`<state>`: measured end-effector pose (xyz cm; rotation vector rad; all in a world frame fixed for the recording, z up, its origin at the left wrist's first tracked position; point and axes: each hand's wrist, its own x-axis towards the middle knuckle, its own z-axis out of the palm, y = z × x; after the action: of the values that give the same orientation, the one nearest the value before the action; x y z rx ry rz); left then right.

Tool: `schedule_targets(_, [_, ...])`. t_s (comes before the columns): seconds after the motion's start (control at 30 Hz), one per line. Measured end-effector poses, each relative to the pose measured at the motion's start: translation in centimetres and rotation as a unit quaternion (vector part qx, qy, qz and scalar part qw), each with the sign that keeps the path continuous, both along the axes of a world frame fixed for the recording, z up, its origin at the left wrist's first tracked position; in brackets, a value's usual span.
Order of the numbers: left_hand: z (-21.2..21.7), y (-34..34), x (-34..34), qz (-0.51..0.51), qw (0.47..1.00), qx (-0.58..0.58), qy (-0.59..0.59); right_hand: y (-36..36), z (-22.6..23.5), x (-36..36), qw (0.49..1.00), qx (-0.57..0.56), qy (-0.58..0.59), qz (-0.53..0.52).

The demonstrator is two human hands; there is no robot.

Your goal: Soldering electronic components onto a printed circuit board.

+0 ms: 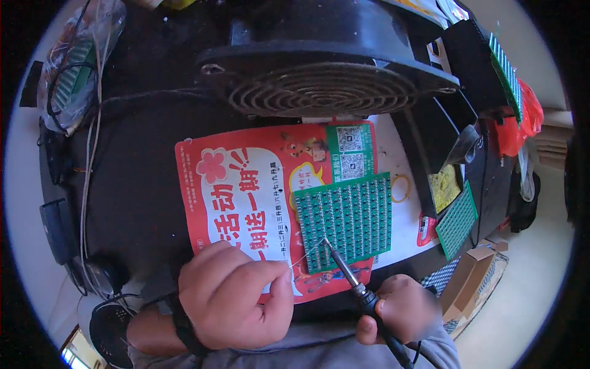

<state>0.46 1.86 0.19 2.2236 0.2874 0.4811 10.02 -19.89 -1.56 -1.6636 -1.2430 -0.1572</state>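
Two bare hands, both at work over one green circuit board (347, 215), flat and slightly askew on a red-and-white printed sheet (239, 197), near the middle of a dark table (135, 160). Board face: close, regular rows of small parts.

Left hand (236, 295): fingers curled in, thumb and forefinger pressed together, pinching a thin solder wire (305, 255); wire slanting up over the board's lower left part. Dark band (181, 326) around the wrist.

Right hand (409, 307): partly blurred; fingers closed around the dark handle of a soldering iron (350, 275); metal tip pointing up and leftward, at the wire's far end. Exact contact of tip and wire: too small to tell.

Beyond the board: one black fan (329, 86) with round ringed grille. To the right: one yellow sponge (445, 187) in a dark holder; one second green board (458, 221), tilted, beside the holder; one open cardboard box (470, 280); one red plastic bag (522, 123). Far left: one clear plastic bag (55, 86) with green boards inside; several pale cables (90, 160) running down the table's left side.
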Motion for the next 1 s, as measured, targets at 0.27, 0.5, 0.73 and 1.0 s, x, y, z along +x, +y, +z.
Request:
schedule_targets(0.27, [0.24, 0.07, -0.2, -0.023, 0.999, 0.02, 0.021, 0.47, -0.08, -0.14, 1.0, 0.008, -0.012, -0.015])
schedule_targets(0.5, [0.13, -0.12, -0.13, -0.042, 0.998, 0.033, 0.019, 0.43, -0.14, -0.22, 1.0, 0.023, -0.017, -0.01])
schedule_targets(0.73, [-0.12, -0.1, -0.24, -0.056, 0.998, 0.03, 0.02, 0.69, -0.22, -0.41, 0.999, 0.038, -0.016, -0.011])
schedule_targets(1.0, [-0.39, -0.28, -0.18, -0.067, 0.997, 0.027, 0.015, 0.29, -0.17, -0.55, 0.999, 0.034, -0.016, 0.002])
